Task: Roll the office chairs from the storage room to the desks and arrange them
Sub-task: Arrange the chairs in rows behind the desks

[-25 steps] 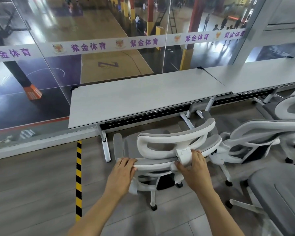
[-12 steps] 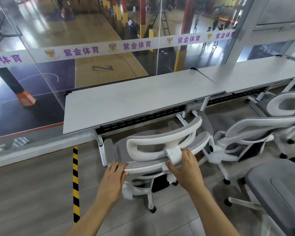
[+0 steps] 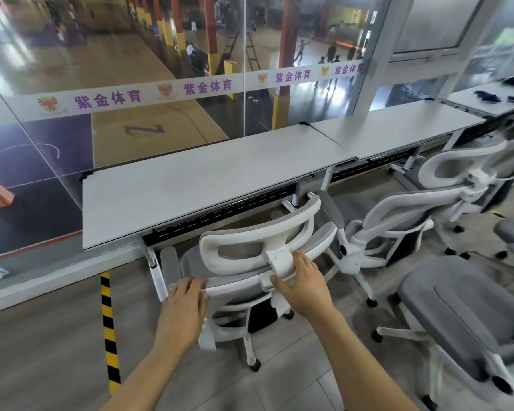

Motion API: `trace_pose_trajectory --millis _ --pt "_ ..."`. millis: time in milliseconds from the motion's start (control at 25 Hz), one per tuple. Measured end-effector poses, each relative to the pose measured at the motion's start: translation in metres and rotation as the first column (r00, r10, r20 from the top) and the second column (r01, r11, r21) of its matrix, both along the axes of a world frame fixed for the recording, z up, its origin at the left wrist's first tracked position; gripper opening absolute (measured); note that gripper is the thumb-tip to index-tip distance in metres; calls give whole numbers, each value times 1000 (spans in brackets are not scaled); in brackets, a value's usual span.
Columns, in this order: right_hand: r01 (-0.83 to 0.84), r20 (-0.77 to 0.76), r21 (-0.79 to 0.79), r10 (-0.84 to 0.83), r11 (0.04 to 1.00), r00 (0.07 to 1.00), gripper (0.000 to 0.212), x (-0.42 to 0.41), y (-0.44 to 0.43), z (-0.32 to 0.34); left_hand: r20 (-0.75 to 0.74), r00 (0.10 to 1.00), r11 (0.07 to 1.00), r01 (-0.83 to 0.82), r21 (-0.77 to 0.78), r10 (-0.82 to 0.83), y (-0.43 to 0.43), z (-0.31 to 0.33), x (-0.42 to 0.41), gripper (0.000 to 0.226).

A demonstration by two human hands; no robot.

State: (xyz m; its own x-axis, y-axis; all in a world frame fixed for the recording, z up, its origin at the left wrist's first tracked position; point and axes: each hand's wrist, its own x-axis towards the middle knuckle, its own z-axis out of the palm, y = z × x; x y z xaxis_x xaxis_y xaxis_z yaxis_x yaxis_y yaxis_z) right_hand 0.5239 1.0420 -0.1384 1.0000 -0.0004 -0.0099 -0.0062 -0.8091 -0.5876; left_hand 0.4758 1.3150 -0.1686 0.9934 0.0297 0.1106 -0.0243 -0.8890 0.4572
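Observation:
A white office chair with grey mesh faces the left end of a long pale desk, its seat partly under the desktop. My left hand rests on the top left edge of the chair's backrest, fingers curled over it. My right hand grips the backrest's top edge just below the white headrest bracket. A second white chair stands to the right at the neighbouring desk, and a third further right.
A grey chair seat with a white base is close on my right. A yellow and black striped strip runs along the floor at left. A glass wall rises behind the desks. Dark items lie on the far right desk.
The chair has rolled closer to the desk, with both hands staying on its backrest. The view has swung to the right, showing more of the desks there.

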Motion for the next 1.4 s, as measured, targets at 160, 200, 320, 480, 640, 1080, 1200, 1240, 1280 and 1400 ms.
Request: trace_pose_trajectory --millis 160,200,320,480,640,1080,1200,1240,1280,1400 --pt "107 109 22 -108 994 988 54 -25 6 16 98 965 970 243 4 -242 -16 39 -10 26" --pt "136 135 36 -140 990 981 51 -32 9 20 96 957 962 274 -7 -272 -19 49 -11 28" --pt "215 168 66 -223 974 960 44 -53 13 26 122 926 933 360 1 -357 -27 70 -13 30" --pt "323 176 68 -330 944 927 43 -83 -9 32 120 874 879 476 -11 -471 -58 90 -13 31" --pt "402 197 69 -408 913 892 43 -91 -49 35 127 825 831 556 -4 -551 -107 101 1 32" --pt "427 212 137 -447 894 869 39 0 -114 43 148 781 790 614 2 -607 -191 106 79 29" --pt "445 211 113 -459 889 863 40 31 -129 49 156 773 785 620 20 -615 -214 108 108 30" --pt "447 215 98 -457 889 863 40 40 -135 52 158 768 781 624 31 -620 -222 109 116 31" --pt "448 216 88 -456 890 863 40 47 -141 54 158 765 778 627 35 -624 -228 109 122 32" --pt "466 219 80 -471 881 854 38 65 -156 62 157 763 775 632 20 -626 -244 110 141 34"
